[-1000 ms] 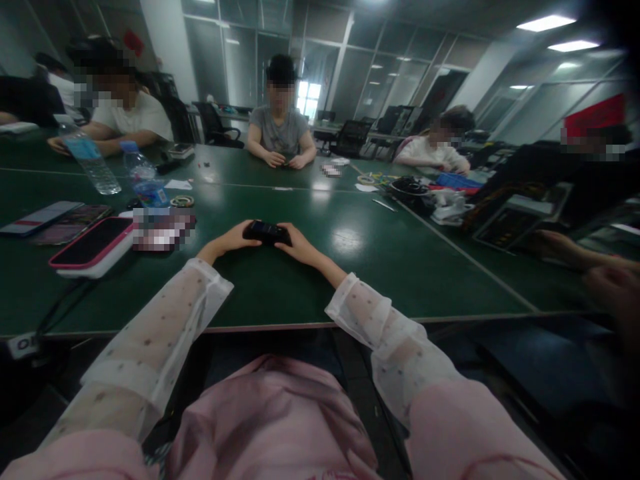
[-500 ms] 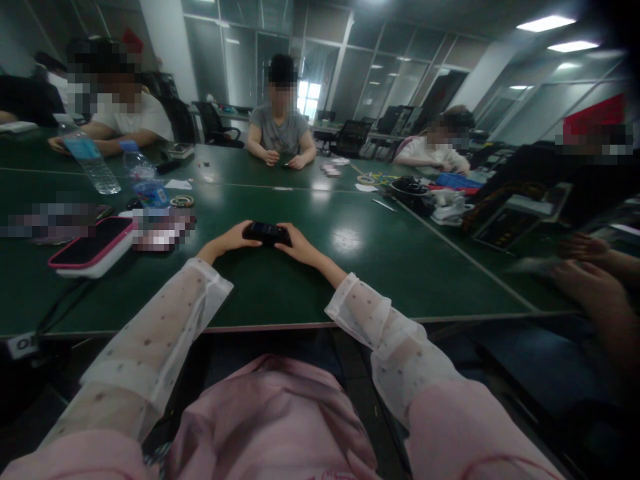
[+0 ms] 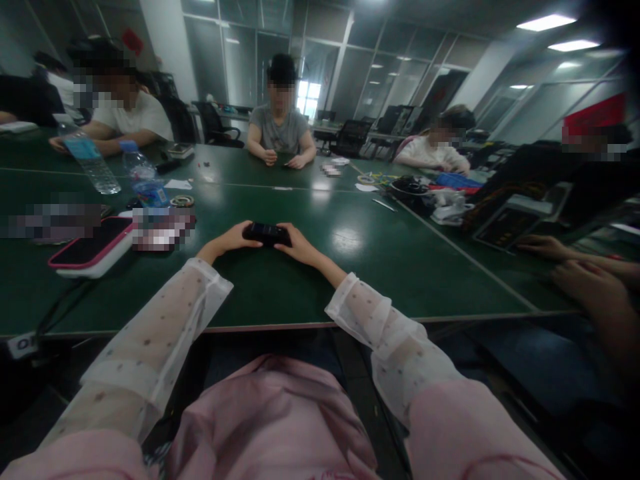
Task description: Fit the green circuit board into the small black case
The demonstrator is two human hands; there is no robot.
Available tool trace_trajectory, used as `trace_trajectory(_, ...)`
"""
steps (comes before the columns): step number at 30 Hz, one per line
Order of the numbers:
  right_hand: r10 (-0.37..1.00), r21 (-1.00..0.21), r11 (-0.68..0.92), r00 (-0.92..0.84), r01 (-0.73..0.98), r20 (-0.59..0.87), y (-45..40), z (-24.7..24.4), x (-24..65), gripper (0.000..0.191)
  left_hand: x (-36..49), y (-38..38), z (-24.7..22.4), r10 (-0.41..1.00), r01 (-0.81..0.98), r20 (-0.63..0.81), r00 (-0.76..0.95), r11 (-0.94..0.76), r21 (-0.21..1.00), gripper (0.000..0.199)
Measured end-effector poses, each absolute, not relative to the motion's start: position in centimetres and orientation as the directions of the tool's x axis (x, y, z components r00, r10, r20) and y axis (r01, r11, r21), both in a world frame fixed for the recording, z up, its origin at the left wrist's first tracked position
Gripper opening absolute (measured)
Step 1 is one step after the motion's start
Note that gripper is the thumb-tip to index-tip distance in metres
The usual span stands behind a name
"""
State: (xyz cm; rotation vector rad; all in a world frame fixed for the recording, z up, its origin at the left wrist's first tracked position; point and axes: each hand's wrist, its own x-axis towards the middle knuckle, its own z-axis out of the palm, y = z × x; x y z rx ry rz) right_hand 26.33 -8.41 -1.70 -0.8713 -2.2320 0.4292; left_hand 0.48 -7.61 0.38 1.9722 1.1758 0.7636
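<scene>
A small black device [image 3: 267,233] with a dark screen is held between both hands above the green table [image 3: 280,287]. My left hand [image 3: 237,237] grips its left end, with the thumb along the near edge. Its right end is in my right hand [image 3: 296,244], gripped the same way. The fingers behind the device are mostly hidden. Sheer dotted white sleeves cover both forearms.
To the left lie a pink-rimmed phone [image 3: 95,245] on a white box, two water bottles [image 3: 93,160] [image 3: 145,177] and a tape roll [image 3: 182,201]. Right: a pen [image 3: 384,205], a black bag [image 3: 413,192], a box [image 3: 510,221] and another person's hands [image 3: 585,273]. People sit around.
At the right edge, the other person's hands have moved apart, one now reaching toward the box. My hands and the black device have not visibly moved.
</scene>
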Motion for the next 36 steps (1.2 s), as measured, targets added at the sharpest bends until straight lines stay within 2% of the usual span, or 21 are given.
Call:
trace_trajectory(20,0.744,-0.615,0.664,-0.463,0.426,0.482,-8.4,-1.9,26.3,0.052,0.4,-6.9,-0.5,0.892,0.43,0.176,0.417,-0.364,0.826,0.064)
trace_trajectory(28,0.74,-0.633,0.67,-0.417,0.388,0.527,-8.6,-1.0,26.2,0.056,0.5,-7.0,-0.9,0.891,0.373,0.155,0.426,-0.329,0.867,0.08)
trace_trajectory(32,0.772,-0.678,0.636,-0.322,0.369,0.549,-8.2,-0.6,26.3,0.06,0.4,-7.0,-0.9,0.861,0.342,0.167,0.48,-0.359,0.868,0.074)
trace_trajectory(36,0.78,-0.674,0.601,-0.13,0.431,0.612,-6.9,-0.8,27.4,0.059,0.4,-7.0,-0.7,0.847,0.358,0.177,0.501,-0.389,0.849,0.069)
